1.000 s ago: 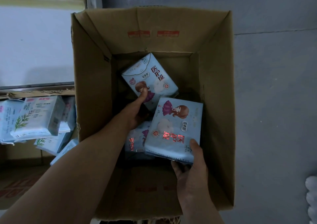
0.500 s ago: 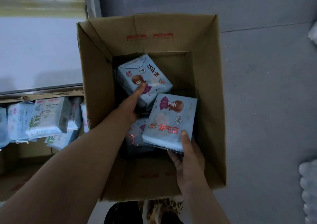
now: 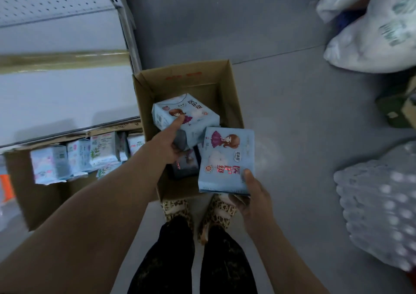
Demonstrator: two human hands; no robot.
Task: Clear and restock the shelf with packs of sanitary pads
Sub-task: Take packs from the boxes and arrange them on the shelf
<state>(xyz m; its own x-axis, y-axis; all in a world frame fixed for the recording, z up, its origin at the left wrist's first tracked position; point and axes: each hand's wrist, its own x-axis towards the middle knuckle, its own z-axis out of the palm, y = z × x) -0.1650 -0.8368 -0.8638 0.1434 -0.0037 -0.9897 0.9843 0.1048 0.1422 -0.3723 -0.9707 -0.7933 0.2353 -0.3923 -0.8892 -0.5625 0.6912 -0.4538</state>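
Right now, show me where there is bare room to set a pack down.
Free: the white shelf board left of the box, and the grey floor between the box and the sacks. Crowded: inside the box, and the carton of packs left of it.

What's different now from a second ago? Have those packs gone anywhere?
Both packs have come up. The right hand has lifted its flat pack over the right wall of the cardboard box; the left hand has raised its thicker pack toward the rim. The view pulled back, so the person's feet show. Unchanged: both hands keep their grip, and a third pack lies in the box.
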